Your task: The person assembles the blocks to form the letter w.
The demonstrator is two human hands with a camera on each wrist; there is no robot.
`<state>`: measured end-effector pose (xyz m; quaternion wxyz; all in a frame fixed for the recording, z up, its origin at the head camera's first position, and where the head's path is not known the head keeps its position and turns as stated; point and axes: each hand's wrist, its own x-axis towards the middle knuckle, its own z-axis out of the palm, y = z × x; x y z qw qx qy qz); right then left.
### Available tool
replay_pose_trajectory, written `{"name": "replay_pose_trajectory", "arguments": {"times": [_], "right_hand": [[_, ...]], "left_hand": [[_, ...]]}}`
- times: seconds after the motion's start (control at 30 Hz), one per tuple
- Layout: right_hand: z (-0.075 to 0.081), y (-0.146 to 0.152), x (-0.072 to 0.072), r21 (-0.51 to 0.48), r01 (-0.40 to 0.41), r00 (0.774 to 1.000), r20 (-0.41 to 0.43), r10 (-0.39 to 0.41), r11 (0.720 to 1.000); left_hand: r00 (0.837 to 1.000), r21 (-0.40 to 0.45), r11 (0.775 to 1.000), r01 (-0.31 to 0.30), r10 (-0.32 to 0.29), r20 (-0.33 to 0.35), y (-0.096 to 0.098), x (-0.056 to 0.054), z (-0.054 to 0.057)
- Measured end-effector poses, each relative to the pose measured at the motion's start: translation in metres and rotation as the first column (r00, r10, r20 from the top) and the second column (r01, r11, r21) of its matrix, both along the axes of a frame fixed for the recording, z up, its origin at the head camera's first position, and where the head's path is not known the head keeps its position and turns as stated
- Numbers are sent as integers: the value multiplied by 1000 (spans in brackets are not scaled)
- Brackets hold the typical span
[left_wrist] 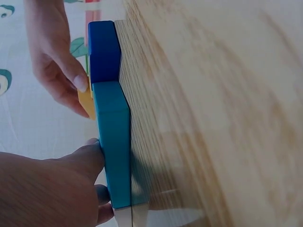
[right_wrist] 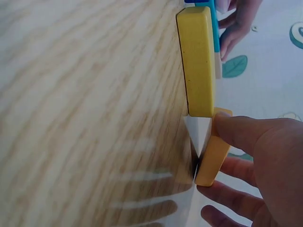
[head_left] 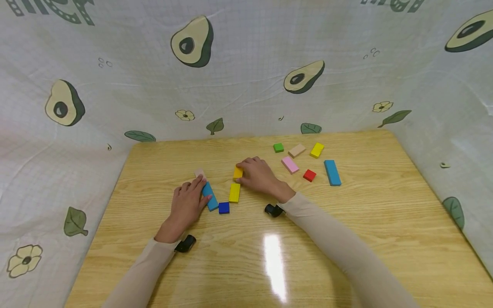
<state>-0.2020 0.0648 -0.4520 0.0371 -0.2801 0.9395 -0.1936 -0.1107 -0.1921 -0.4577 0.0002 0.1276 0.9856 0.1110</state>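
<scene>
My right hand (head_left: 259, 175) pinches an orange-yellow block (right_wrist: 214, 158) between thumb and fingers, tilted against the tabletop in the right wrist view. Just in front of it lies a yellow block (head_left: 234, 193). With thumb on one side and fingers on the other, my left hand (head_left: 187, 201) holds a long light blue block (head_left: 210, 197) flat on the table. A pale beige block (head_left: 200, 173) lies at the far end of the light blue one, partly hidden by the left fingertips. At its near end sits a dark blue block (head_left: 224, 208), corner close against it.
To the right on the wooden table (head_left: 385, 222) lie a green block (head_left: 278, 147), a tan block (head_left: 297, 150), a yellow block with a notch (head_left: 317, 150), a pink block (head_left: 290, 164), a red block (head_left: 309, 175) and another long blue block (head_left: 332, 173). A printed cloth (head_left: 246, 94) hangs behind.
</scene>
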Motion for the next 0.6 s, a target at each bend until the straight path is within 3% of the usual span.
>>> {"name": "replay_pose_trajectory", "arguments": {"times": [0.6], "right_hand": [[-4, 0, 2, 16, -30, 1000, -5, 30, 999]], "left_hand": [[1000, -4, 1000, -6, 6, -2, 0, -1, -2]]}}
